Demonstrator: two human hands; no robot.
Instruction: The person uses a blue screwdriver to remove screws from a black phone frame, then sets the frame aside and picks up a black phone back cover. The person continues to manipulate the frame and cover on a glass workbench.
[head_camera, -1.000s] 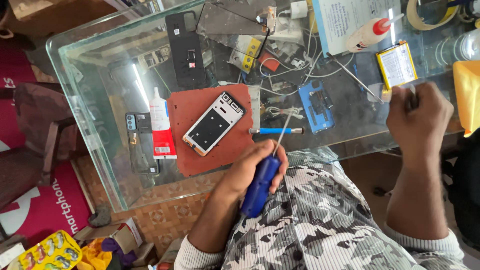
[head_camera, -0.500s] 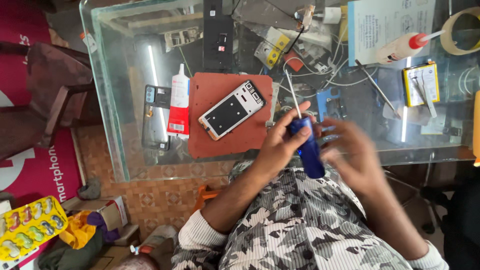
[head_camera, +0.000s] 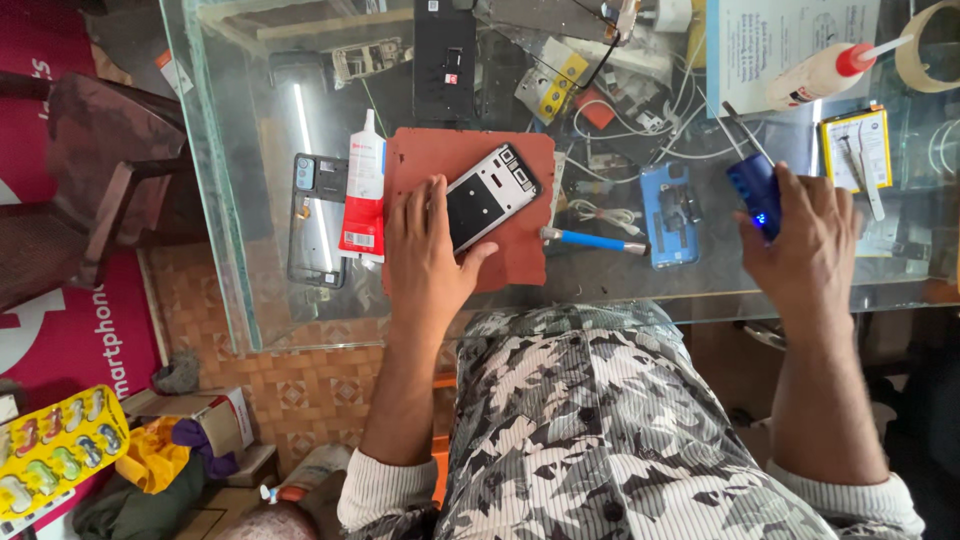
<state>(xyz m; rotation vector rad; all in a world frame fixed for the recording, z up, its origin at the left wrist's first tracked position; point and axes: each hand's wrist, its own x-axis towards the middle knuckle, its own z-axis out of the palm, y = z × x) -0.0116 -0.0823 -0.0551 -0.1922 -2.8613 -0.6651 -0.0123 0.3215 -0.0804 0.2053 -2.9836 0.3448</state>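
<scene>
My left hand (head_camera: 428, 245) lies flat on a red-brown work mat (head_camera: 520, 165) on the glass table, its fingers touching the edge of an opened phone (head_camera: 490, 194) that rests face down at an angle. My right hand (head_camera: 808, 235) grips a blue electric screwdriver (head_camera: 755, 185) with a small blue light lit, its metal tip pointing up and to the left. A blue-handled tool (head_camera: 595, 240) lies on the glass between my hands. A blue phone frame (head_camera: 667, 215) sits just left of the screwdriver.
A red and white glue tube (head_camera: 364, 190) and a dark phone back (head_camera: 316, 220) lie left of the mat. A phone battery (head_camera: 856, 150), a white glue bottle (head_camera: 815, 75), papers, wires and a tape roll (head_camera: 930, 45) crowd the far right. A wooden chair (head_camera: 90, 170) stands at left.
The blue screwdriver has passed from my left hand to my right, which carried it to the right side of the table. My left hand has gone down onto the phone on the mat.
</scene>
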